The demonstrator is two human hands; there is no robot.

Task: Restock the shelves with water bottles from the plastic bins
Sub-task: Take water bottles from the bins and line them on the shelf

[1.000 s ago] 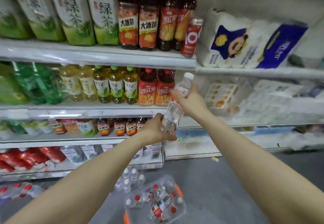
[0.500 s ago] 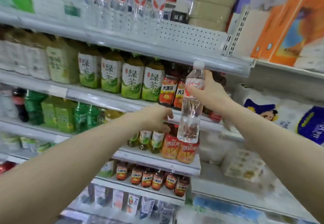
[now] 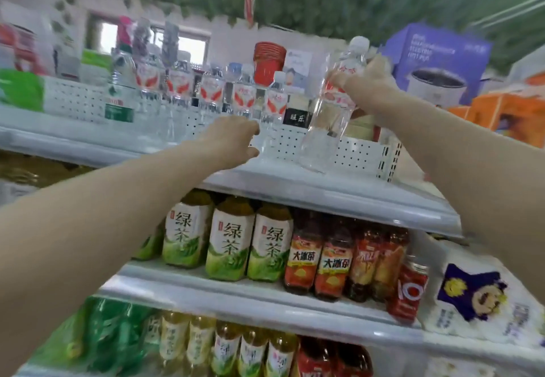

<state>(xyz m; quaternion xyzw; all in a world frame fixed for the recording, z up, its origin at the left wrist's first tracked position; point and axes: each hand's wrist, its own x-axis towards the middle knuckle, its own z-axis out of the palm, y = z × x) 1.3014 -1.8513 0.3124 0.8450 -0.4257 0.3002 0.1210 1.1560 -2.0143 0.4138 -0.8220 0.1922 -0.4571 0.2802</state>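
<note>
R hand (image 3: 364, 81): grip wrapped round the upper part of a clear water bottle (image 3: 330, 117), at its red-and-white label, fingers curled behind it. Bottle tilted, white cap up and to the right, base down-left and just above or touching the front lip of the top shelf (image 3: 339, 193); contact not clear, frame is blurred.

L hand (image 3: 233, 140): lower and to the left of the R grip, fingers curled inward at the perforated white fence along the shelf front. Looks like nothing in it, but the finger ends are blurred, so can't tell for sure. It sits right in front of the base of the nearest shelved bottle.

Left of the R grip, behind the fence: row of water bottles (image 3: 244, 93) w/ same red-white labels, upright, side by side. Further left, a bigger bottle w/ green label (image 3: 119, 93). Behind the row, a stack of red cups (image 3: 269, 61). Right of the R grip, beyond the forearm: purple box w/ a cooker pictured (image 3: 436, 64), orange carton below it.

Below both grips, next shelf down: green tea bottles (image 3: 230, 238), then red-labelled iced tea bottles (image 3: 318, 261), a red can (image 3: 408, 288) at the shelf end. Lower right: tissue pack w/ cartoon print (image 3: 477, 300). Bottom shelf: green bottles and yellow tea bottles, blurred.
</note>
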